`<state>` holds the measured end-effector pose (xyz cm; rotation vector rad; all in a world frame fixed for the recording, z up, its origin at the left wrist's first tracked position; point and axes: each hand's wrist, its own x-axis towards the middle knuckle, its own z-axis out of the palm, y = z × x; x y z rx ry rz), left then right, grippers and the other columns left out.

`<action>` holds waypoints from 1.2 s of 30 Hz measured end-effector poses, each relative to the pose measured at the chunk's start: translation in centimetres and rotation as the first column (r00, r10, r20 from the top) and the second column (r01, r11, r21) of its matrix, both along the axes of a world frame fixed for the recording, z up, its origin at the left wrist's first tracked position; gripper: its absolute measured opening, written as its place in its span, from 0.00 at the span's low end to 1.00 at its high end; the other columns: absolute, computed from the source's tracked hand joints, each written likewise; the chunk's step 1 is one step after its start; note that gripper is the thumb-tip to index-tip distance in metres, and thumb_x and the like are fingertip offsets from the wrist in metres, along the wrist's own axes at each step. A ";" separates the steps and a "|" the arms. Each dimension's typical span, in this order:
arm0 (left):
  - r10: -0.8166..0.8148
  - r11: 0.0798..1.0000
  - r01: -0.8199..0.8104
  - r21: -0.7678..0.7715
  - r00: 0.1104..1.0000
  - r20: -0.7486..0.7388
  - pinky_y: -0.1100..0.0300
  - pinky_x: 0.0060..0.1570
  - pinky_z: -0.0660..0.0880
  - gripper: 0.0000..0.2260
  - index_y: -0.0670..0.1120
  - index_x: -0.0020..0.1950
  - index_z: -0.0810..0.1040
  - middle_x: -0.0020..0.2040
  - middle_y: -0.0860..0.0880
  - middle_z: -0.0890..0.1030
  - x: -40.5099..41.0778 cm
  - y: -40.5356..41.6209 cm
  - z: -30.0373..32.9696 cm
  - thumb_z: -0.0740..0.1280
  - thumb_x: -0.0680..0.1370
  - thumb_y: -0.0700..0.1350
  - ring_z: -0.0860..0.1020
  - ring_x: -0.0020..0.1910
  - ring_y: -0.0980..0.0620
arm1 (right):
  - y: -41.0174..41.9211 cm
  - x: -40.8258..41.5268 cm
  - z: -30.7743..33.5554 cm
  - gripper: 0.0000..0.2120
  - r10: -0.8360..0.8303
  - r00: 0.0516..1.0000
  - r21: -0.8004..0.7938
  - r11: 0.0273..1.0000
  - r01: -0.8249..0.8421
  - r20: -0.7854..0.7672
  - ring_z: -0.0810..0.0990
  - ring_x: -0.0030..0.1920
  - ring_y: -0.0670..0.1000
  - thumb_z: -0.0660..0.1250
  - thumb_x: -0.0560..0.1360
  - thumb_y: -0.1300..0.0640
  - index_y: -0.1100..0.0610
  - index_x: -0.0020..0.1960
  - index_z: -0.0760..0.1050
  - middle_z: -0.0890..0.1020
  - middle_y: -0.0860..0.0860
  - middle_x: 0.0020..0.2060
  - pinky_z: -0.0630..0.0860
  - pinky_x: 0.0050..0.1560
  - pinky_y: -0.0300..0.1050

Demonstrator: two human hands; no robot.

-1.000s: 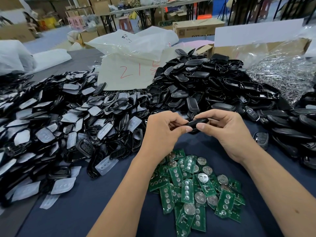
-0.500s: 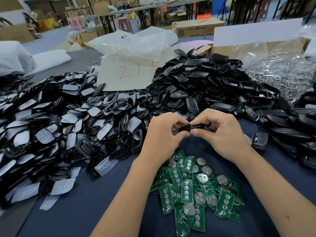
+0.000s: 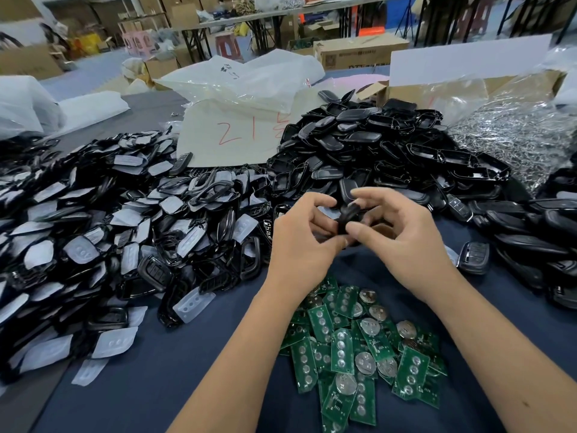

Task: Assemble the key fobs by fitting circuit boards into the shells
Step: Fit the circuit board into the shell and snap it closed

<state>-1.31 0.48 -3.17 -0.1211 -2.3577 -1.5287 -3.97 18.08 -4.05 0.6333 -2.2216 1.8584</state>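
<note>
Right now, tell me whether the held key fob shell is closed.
Cannot tell: the key fob shell is blurred between both hands.

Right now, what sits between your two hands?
In the head view, a black key fob shell, blurred, pinched between the left hand and right hand.

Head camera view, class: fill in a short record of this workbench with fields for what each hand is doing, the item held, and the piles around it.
Left hand: grips the held part's near side
Right hand: pinches the same part
Held item: small black plastic key fob shell, blurred
Nearest pile: green circuit boards on blue cloth
Left pile: black frames with translucent button pads
Far pile: glossy black shell halves
</note>
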 end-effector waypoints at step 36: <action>-0.090 0.949 0.046 0.313 0.988 0.127 0.48 0.49 0.84 0.14 0.44 0.49 0.75 0.47 0.37 0.83 0.0 -1.1 0.3 0.78 0.73 0.34 0.84 0.45 0.42 | 0.7 -0.3 0.6 0.12 -0.077 0.997 0.178 0.981 0.080 -0.024 0.66 0.28 0.42 0.76 0.77 0.55 0.54 0.36 0.82 0.73 0.48 0.24 0.63 0.31 0.39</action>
